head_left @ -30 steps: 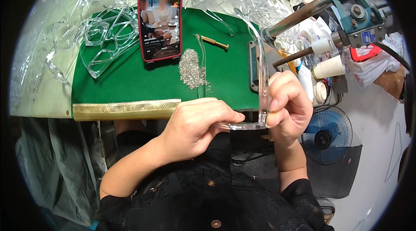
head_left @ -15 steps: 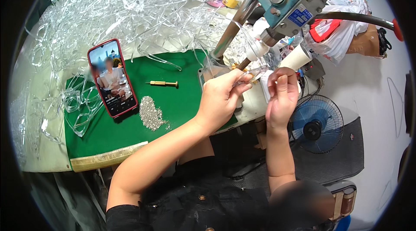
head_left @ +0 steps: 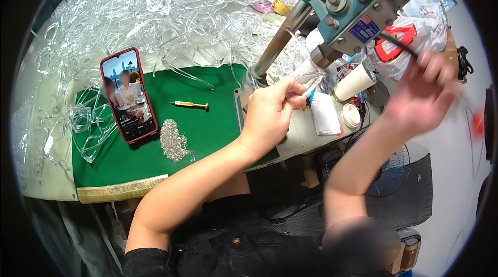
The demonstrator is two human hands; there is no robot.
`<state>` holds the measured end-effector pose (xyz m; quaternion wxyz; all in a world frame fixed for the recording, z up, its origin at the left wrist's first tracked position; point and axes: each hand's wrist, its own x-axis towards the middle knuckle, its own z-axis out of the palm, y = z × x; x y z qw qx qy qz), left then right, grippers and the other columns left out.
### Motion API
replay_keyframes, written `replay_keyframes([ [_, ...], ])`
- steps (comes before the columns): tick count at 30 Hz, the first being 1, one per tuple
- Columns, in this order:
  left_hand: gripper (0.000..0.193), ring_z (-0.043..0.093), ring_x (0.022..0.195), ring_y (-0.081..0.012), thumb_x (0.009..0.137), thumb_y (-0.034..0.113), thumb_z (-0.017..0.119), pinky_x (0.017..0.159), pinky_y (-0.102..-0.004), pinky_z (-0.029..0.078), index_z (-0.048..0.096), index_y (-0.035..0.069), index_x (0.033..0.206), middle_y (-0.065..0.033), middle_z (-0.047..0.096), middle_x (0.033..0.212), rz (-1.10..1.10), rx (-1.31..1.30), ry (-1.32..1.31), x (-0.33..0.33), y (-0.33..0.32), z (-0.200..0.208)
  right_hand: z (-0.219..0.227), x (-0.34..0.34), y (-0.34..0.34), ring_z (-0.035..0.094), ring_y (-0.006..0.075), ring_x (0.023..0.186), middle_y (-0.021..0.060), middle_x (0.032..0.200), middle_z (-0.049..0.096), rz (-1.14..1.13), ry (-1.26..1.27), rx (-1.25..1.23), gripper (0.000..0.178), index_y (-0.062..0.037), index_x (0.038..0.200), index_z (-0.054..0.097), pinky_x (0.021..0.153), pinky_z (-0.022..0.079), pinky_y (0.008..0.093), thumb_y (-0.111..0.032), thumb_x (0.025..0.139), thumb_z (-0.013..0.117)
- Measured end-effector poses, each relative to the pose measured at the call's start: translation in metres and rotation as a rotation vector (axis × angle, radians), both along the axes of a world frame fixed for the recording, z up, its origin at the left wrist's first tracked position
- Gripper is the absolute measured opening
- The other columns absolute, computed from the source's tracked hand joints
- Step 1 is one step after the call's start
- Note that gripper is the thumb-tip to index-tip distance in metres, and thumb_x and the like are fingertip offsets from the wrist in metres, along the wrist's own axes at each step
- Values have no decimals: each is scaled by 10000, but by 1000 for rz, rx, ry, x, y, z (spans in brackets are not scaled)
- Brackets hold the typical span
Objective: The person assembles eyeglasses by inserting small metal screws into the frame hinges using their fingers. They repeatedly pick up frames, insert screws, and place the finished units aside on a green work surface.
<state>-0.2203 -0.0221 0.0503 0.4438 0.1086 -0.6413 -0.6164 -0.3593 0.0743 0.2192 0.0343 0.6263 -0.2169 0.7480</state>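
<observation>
My left hand (head_left: 272, 111) pinches a clear plastic eyeglass frame (head_left: 309, 80) below the head of a green hand press (head_left: 332, 4). Most of the frame is covered by my fingers or blends into the things behind it. Out to the right, my right hand (head_left: 423, 92), smeared by motion, is closed round the press's dark lever (head_left: 398, 43). The lever's red knob (head_left: 477, 124) shows as a blur beyond the hand. A small brass-coloured screwdriver (head_left: 191, 105) and a heap of tiny shiny metal bits (head_left: 173, 141) lie on the green mat (head_left: 207, 142), left of my left hand.
Clear plastic frames (head_left: 155, 12) are piled across the back and left of the table. A red-cased phone (head_left: 129, 95) leans on the mat's left side. Behind the press's work area stand a pale cup (head_left: 354, 82) and a white pad (head_left: 326, 113). A fan (head_left: 389, 173) stands below right.
My right hand has left the spot beside my left hand and moved right onto the lever. The lever has swung downward. My left hand still holds the clear frame at the press.
</observation>
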Motion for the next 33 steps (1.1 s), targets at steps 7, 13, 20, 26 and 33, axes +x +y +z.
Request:
replay_keyframes([
  [7,94,708,768,-216,859,-4,609,673,-299,535,607,-16,952,-115,693,796,201,-281,-56,10,-11,4,13,-2,3,528,211,774,49,689,486,-82,39,180,298,-101,760,469,724,383,304,-284,994,491],
  [13,484,643,840,-214,805,-60,615,773,-315,502,447,62,1242,-86,605,869,15,-434,-198,108,-11,17,-36,33,-17,589,214,1055,135,1128,622,-604,-90,77,358,50,1232,532,821,443,309,-130,925,569],
  [20,345,626,921,-255,865,-1,475,853,-384,479,576,-31,1193,-171,639,1054,237,-716,-579,280,-1,29,-228,138,-16,554,268,783,98,853,555,-275,696,980,277,-39,1053,672,686,467,349,-26,777,683],
  [26,632,525,1185,-316,804,286,701,1043,-470,403,443,-18,1294,-206,522,1257,981,-226,-136,338,14,-20,-234,160,-20,557,259,761,84,831,576,-325,704,936,225,-29,973,664,658,467,361,-29,752,706],
  [33,460,588,554,-298,978,450,423,928,-513,494,413,102,677,-145,533,525,240,449,166,334,36,-20,-234,160,-42,585,266,756,83,791,571,-148,677,995,152,-29,847,620,649,474,359,10,725,702],
])
